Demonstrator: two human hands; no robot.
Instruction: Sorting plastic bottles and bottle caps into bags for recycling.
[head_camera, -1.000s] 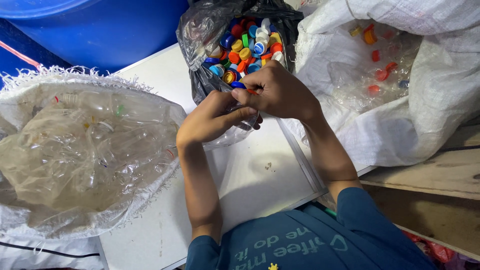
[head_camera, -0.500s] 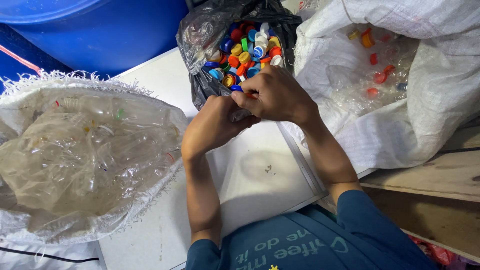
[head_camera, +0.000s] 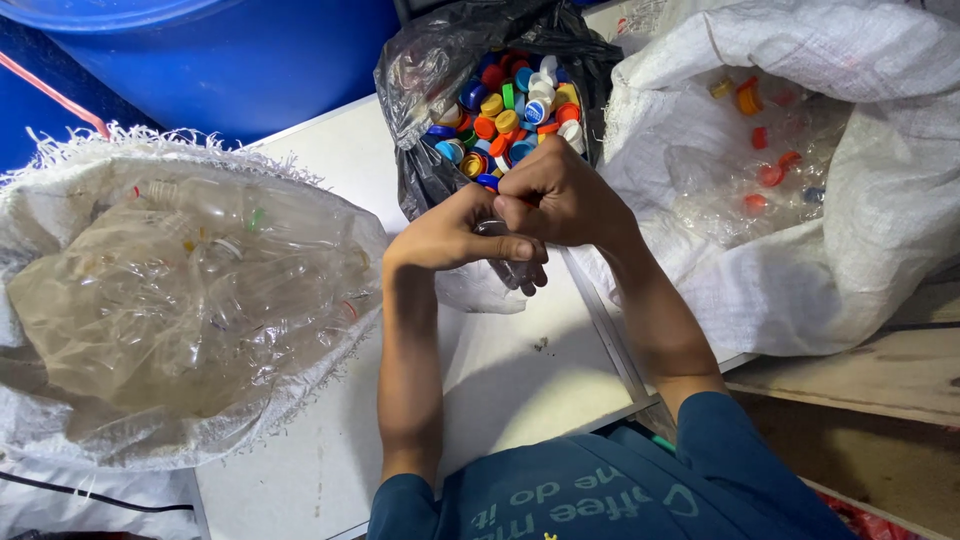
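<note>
Head view: hands (head_camera: 510, 225) grip clear bottle (head_camera: 512, 268) beside black bag (head_camera: 420, 170) of caps.

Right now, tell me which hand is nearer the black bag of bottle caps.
Right. The right hand is at the black bag of bottle caps, by its near rim; the left hand sits lower, farther back.

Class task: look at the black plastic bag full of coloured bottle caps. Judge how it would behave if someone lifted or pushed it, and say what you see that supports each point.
The black bag looks thin and crinkled, so it would probably sag and lose shape when lifted. Its mouth gapes open over heaped bottle caps, so tipping it would likely spill them. The small round caps would probably roll on the white table.
</note>
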